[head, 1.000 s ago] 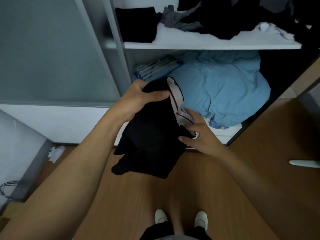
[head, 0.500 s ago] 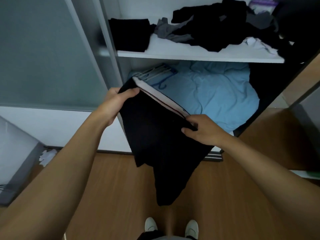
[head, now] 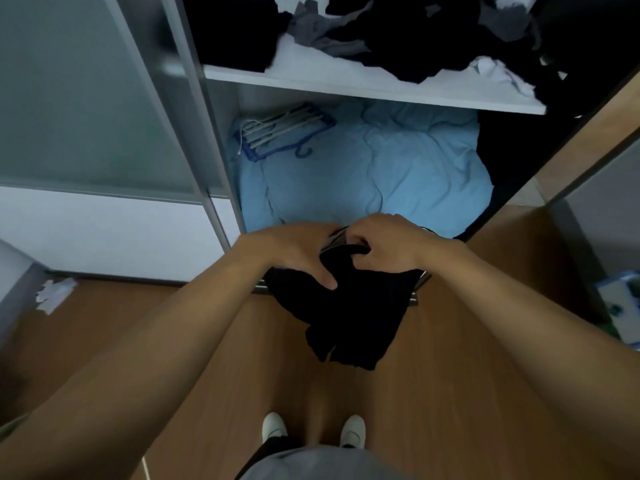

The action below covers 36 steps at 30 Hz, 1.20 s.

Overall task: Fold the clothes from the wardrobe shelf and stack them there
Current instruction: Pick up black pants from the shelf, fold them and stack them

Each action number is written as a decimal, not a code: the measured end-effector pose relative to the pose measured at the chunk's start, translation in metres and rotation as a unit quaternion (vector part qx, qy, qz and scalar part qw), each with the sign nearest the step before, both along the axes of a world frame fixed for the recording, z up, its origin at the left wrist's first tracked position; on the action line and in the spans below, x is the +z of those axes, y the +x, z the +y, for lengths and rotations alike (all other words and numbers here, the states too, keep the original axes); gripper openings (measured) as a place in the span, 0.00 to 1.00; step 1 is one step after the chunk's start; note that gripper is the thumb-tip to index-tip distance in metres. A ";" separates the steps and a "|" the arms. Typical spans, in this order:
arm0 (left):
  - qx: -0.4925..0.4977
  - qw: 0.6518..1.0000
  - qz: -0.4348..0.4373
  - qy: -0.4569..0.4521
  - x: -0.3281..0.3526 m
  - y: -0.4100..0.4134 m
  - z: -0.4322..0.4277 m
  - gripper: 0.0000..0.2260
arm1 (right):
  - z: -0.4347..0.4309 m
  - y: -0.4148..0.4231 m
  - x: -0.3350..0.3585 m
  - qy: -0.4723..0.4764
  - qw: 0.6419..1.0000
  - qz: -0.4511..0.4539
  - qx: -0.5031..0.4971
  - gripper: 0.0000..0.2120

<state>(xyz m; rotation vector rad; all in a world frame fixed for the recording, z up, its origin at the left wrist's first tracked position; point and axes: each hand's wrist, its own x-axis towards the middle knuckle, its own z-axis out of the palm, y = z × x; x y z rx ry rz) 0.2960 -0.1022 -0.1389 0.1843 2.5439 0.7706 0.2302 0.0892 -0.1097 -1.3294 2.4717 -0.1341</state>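
Black garment mid-fold, shelf heap still waiting

Standing by the open wardrobe. Both hands are together at waist height in front of the lower compartment. The left hand (head: 298, 252) grasps the black garment (head: 349, 313) with its thumb laid across the front of the cloth. The right hand (head: 388, 244) has curled fingers pinching the upper edge, where a pale trim shows.

Progress: early, by my reading. One neat black block (head: 235, 32) sits at the left end of the wardrobe shelf (head: 329, 79) and looks already folded. To its right lies a loose heap of dark clothes (head: 415, 39), with a grey piece (head: 322, 32) and a white piece (head: 498, 71) mixed in, none folded. The piece in hand is bunched, not yet a tidy fold.

Orientation: the garment is off the shelf, held in the air below it and above the wooden floor (head: 138, 341). Its trimmed edge is up at the hands and its loose end points down toward the feet, so its long axis runs roughly vertical
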 end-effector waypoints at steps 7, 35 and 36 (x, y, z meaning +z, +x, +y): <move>0.018 0.984 0.167 -0.052 0.008 -0.022 0.008 0.10 | 0.029 -0.006 0.001 -0.042 0.994 -0.025 -0.102 0.15; -0.028 0.997 -0.044 -0.054 0.003 -0.009 -0.026 0.18 | 0.021 -0.002 -0.006 -0.057 0.975 0.040 -0.212 0.14; -0.007 0.999 -0.038 -0.035 0.000 -0.009 -0.026 0.16 | 0.020 -0.002 -0.004 -0.056 0.974 0.035 -0.218 0.14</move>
